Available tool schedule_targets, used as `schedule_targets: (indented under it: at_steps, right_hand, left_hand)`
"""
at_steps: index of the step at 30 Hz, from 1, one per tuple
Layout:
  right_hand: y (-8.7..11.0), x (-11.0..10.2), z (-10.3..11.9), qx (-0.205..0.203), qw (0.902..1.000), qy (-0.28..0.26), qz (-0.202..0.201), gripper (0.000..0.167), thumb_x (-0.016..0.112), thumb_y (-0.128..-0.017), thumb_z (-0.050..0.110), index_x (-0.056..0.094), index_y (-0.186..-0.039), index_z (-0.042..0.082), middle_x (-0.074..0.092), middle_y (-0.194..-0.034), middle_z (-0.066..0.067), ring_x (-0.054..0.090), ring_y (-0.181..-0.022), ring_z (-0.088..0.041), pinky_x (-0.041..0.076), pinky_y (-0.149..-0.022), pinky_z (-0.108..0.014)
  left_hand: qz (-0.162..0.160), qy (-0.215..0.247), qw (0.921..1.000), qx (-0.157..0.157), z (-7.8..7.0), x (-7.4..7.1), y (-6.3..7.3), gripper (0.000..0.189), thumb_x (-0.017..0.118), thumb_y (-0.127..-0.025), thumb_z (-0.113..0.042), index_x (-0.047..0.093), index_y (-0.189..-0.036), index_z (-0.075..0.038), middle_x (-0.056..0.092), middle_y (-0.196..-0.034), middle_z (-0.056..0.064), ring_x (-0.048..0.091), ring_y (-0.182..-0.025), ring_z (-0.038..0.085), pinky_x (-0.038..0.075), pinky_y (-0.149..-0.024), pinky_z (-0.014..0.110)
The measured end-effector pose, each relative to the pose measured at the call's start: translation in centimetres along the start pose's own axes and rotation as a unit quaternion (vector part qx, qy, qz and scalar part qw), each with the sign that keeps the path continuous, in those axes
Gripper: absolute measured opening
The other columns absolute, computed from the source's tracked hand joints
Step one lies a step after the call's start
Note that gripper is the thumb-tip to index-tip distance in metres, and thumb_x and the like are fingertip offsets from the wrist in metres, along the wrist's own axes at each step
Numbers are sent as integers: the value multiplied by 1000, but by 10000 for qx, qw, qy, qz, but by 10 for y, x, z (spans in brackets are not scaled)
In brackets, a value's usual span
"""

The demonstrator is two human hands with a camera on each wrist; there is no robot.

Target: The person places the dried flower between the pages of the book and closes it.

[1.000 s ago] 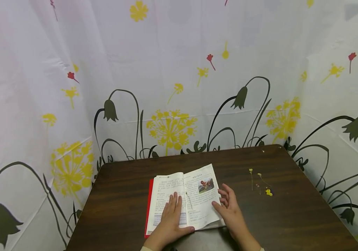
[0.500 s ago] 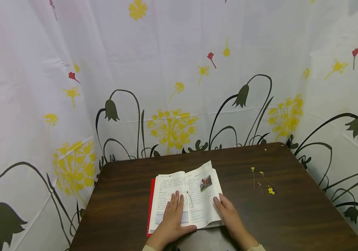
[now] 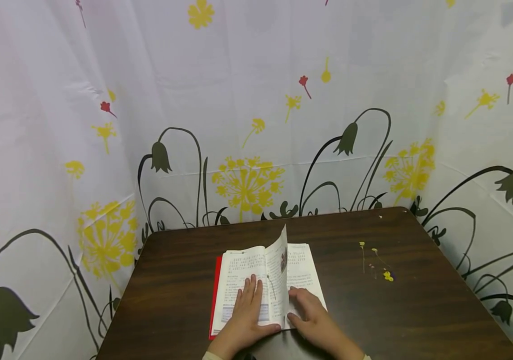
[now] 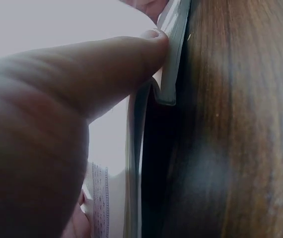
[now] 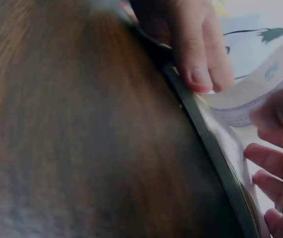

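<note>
An open book with a red cover edge lies near the table's front. My left hand rests on its left page with straight fingers, the thumb stretched across the bottom of the gutter. One right-hand leaf stands nearly upright, a small picture on it. A thin dried stem lies along this leaf near the gutter. Against the leaf's right side is my right hand, thumb and fingers apart; in the right wrist view its fingers are spread over the page beneath.
To the right of the book lie several small dried flowers: a yellow bloom, a thin-stemmed one and paler sprigs. The dark wooden table ends at a flower-printed curtain.
The right leaf has swung up and leftward from lying nearly flat, baring the page beneath. My right hand has moved left with it from the book's right edge. My left hand stays in place.
</note>
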State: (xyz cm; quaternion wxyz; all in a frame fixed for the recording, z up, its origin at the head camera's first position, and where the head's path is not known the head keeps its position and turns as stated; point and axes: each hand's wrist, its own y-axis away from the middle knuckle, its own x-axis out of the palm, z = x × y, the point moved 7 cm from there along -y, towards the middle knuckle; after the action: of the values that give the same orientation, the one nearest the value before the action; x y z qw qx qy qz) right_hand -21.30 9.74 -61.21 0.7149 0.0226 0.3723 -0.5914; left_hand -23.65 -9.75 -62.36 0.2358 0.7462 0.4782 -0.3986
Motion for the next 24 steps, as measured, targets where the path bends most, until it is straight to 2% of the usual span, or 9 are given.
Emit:
schedule_targets:
  at_steps: [1, 3, 7, 10, 14, 17, 19, 22, 24]
  right_hand:
    - [1, 1, 3, -142, 9991, 392, 17, 60, 84, -88, 12, 64, -145, 11, 69, -149, -6, 63, -142, -33, 46, -120, -52]
    - [2, 5, 6, -328, 9965, 739, 208, 69, 86, -88, 20, 60, -151, 11, 64, -157, -8, 58, -148, -36, 40, -121, -66]
    - [3, 10, 11, -744, 9907, 1019, 502, 70, 87, -89, 29, 58, -151, 14, 60, -162, -5, 54, -153, -37, 35, -120, -73]
    - [5, 12, 12, -943, 9878, 1094, 580, 71, 87, -88, 31, 57, -151, 16, 60, -162, -5, 53, -153, -38, 29, -126, -63]
    - [6, 12, 11, -995, 9857, 1127, 756, 78, 87, -89, 35, 52, -157, 17, 55, -166, -4, 49, -155, -40, 2, -137, -35]
    - [5, 12, 10, -998, 9844, 1132, 908, 82, 84, -92, 38, 47, -163, 18, 52, -169, -2, 46, -158, -41, -12, -135, -25]
    - [4, 13, 9, -956, 9839, 1142, 988, 85, 84, -94, 40, 45, -165, 17, 52, -169, -2, 45, -158, -40, -9, -136, -29]
    - [4, 14, 9, -853, 9836, 1171, 1075, 86, 83, -93, 39, 44, -166, 17, 55, -167, -3, 46, -158, -39, 5, -134, -48]
    - [5, 15, 9, -824, 9824, 1224, 1143, 84, 84, -93, 38, 47, -166, 19, 55, -167, -3, 47, -158, -38, 14, -129, -61]
  left_hand:
    - [-24, -15, 10000, 27, -1, 0, 0, 131, 87, -82, -63, 22, -169, 8, 12, -179, 34, 11, -167, 55, 15, -130, 76]
    - [-82, -54, 9999, 81, -1, 0, 1, 130, 88, -82, -62, 23, -169, 10, 13, -178, 35, 13, -166, 56, 17, -130, 76]
    - [-193, -40, 9997, 137, -4, -3, 5, 127, 87, -82, -60, 25, -167, 10, 17, -177, 37, 15, -165, 58, 18, -129, 77]
    - [-190, 87, 9996, 164, -4, -4, 6, 126, 88, -82, -59, 26, -167, 11, 17, -176, 38, 14, -165, 59, 16, -128, 78]
    - [-138, 204, 9995, 199, -1, -1, 4, 127, 88, -84, -58, 23, -168, 10, 13, -177, 37, 10, -166, 59, 13, -128, 79]
    - [-184, 244, 9992, 254, 1, -1, 1, 127, 88, -84, -58, 22, -169, 9, 13, -178, 36, 9, -166, 59, 11, -128, 79]
    - [-249, 293, 9987, 347, 2, -2, 0, 127, 89, -83, -58, 23, -169, 9, 14, -177, 37, 10, -165, 60, 12, -127, 81]
    - [-352, 517, 9969, 467, 0, -6, 2, 123, 90, -83, -50, 25, -167, 12, 17, -175, 40, 14, -163, 63, 14, -126, 82]
    - [-475, 705, 9955, 430, 2, -9, 4, 111, 89, -87, -44, 31, -164, 12, 29, -170, 40, 32, -158, 60, 27, -127, 75]
